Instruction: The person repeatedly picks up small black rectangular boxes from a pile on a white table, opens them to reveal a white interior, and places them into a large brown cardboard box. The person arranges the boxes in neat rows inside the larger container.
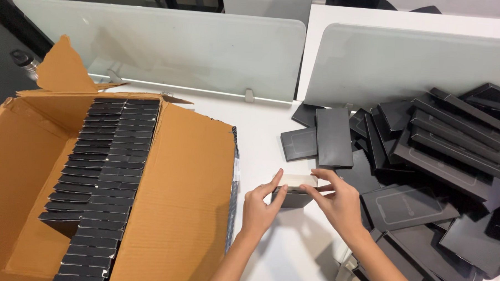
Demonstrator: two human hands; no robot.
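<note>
My left hand (260, 204) and my right hand (336, 198) together hold a small flat box (295, 190) just above the white table (261, 135). The box has a pale top face and a dark grey side. My left fingers grip its left end, my right fingers its right end. A heap of flat black boxes (437, 163) lies to the right of my hands.
A large open cardboard carton (182, 182) stands at the left, with two rows of black boxes (107, 174) packed on edge inside. Frosted glass dividers (198, 50) run along the table's far edge. A dark bottle (24, 60) stands behind the carton at far left.
</note>
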